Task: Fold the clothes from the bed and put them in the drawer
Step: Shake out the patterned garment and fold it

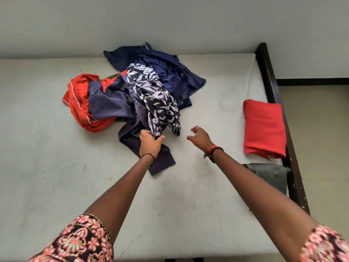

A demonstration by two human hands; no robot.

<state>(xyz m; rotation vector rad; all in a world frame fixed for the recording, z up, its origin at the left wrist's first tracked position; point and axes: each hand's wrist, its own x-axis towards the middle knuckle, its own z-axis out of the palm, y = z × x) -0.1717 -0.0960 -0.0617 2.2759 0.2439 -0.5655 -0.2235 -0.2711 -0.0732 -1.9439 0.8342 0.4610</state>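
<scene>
Pinching the patterned garment [154, 95] with left fingers [145, 132], right fingers [194, 129] spread near seemingly folded red cloth [264, 127]

crumpled clothes pile [143, 91] on mattress, folded red garment [264, 127] right

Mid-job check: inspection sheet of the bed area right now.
Surface: bare pale mattress, faintly stained.
Job's things: unfolded pile of navy and red clothes mid-bed; patterned garment on top; folded red garment and folded grey garment at right edge.
Clutter: nothing seen.
Hands: left hand grips the patterned garment's near end; right hand open beside it, holding nothing.
Cables: nothing seen.
Surroundings: dark bed frame at right, pale wall behind, floor beyond; no drawer in view.
</scene>
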